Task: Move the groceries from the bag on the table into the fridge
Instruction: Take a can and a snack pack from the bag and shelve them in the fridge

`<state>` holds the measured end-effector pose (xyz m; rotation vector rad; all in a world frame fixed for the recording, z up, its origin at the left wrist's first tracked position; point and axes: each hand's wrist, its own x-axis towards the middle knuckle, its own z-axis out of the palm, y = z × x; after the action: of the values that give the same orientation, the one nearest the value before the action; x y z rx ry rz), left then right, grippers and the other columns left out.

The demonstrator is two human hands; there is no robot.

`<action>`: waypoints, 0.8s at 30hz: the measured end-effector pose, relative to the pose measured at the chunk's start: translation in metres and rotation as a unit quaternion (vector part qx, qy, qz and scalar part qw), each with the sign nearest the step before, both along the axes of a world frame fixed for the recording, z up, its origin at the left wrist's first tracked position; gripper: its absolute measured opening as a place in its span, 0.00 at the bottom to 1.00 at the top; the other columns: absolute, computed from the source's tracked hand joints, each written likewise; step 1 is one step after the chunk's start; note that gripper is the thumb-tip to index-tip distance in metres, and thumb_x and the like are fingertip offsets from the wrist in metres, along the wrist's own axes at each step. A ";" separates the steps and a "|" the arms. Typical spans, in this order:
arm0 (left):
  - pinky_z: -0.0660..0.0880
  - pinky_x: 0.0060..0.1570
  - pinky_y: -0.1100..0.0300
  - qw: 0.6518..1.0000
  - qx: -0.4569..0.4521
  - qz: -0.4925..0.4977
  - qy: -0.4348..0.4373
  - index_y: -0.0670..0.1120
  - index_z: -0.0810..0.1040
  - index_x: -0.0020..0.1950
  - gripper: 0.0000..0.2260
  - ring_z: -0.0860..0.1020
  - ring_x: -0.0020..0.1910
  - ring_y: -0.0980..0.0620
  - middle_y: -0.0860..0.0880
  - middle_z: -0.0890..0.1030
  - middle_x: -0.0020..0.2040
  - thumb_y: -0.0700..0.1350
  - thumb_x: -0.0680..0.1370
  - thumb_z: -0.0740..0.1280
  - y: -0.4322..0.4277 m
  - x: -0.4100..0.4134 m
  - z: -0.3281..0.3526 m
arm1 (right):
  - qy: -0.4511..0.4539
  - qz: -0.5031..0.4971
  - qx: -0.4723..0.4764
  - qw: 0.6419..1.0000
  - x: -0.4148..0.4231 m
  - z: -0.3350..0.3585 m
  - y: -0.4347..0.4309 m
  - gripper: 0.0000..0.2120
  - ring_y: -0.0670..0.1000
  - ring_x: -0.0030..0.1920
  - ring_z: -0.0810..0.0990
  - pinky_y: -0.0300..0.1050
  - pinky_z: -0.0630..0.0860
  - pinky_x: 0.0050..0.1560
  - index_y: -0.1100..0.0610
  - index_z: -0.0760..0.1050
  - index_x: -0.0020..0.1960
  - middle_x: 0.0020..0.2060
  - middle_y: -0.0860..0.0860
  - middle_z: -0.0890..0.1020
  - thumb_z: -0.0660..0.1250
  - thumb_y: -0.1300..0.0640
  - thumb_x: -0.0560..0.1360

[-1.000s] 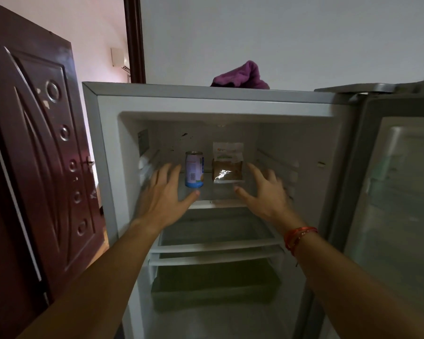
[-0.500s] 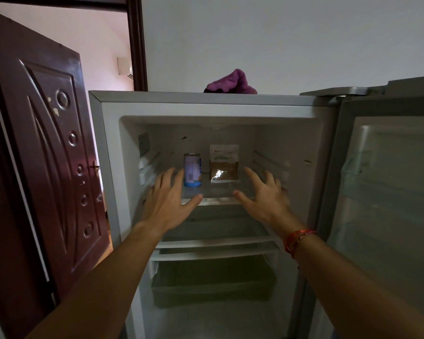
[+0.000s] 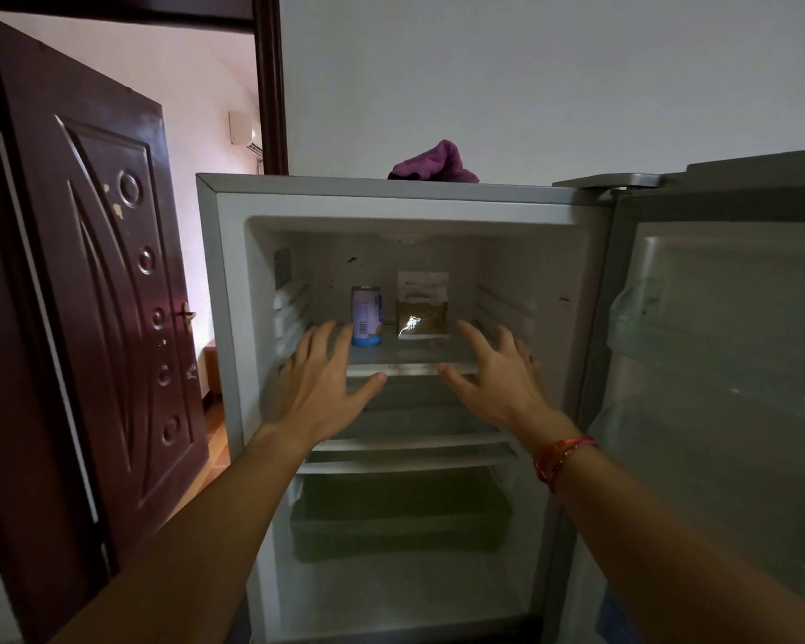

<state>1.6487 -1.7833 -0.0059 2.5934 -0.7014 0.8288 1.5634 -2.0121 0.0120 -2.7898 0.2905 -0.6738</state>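
Fridge shelf (image 3: 410, 360) holds a can (image 3: 366, 316), with a packet (image 3: 422, 313) just beside it at 3 o'clock. Left hand (image 3: 319, 392) and right hand (image 3: 496, 388), at 6 o'clock, are spread wide and hold nothing.

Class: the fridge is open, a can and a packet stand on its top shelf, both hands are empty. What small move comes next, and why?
Probably draw both hands back from the fridge and turn for the bag, which is out of view. The left hand and right hand are open and hold nothing; the can and packet stand on the top shelf.
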 end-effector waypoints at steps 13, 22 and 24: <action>0.61 0.73 0.45 0.999 -0.002 -0.044 0.010 0.49 0.56 0.80 0.40 0.54 0.78 0.44 0.45 0.56 0.80 0.71 0.74 0.52 0.080 -0.107 -0.010 | 0.018 -0.051 -0.051 0.997 -0.121 -0.001 0.088 0.35 0.63 0.77 0.58 0.64 0.60 0.73 0.41 0.48 0.81 0.79 0.59 0.56 0.57 0.32 0.79; 0.61 0.73 0.46 0.998 -0.013 -0.057 0.006 0.50 0.58 0.79 0.39 0.57 0.77 0.44 0.46 0.58 0.79 0.70 0.74 0.52 0.120 -0.190 -0.005 | 0.014 -0.048 -0.057 0.997 -0.206 -0.001 0.126 0.35 0.63 0.77 0.59 0.65 0.61 0.74 0.39 0.49 0.80 0.79 0.57 0.56 0.56 0.31 0.78; 0.62 0.72 0.46 0.998 -0.015 -0.056 0.001 0.49 0.59 0.79 0.38 0.57 0.77 0.44 0.45 0.59 0.78 0.70 0.74 0.52 0.126 -0.207 -0.003 | 0.013 -0.047 -0.062 0.997 -0.224 -0.001 0.131 0.36 0.63 0.77 0.59 0.66 0.61 0.74 0.40 0.48 0.81 0.79 0.58 0.56 0.56 0.31 0.78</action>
<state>1.4417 -1.6577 -0.0089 2.5019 -0.8201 0.7954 1.3395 -1.8807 0.0110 -2.9193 0.3998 -0.7004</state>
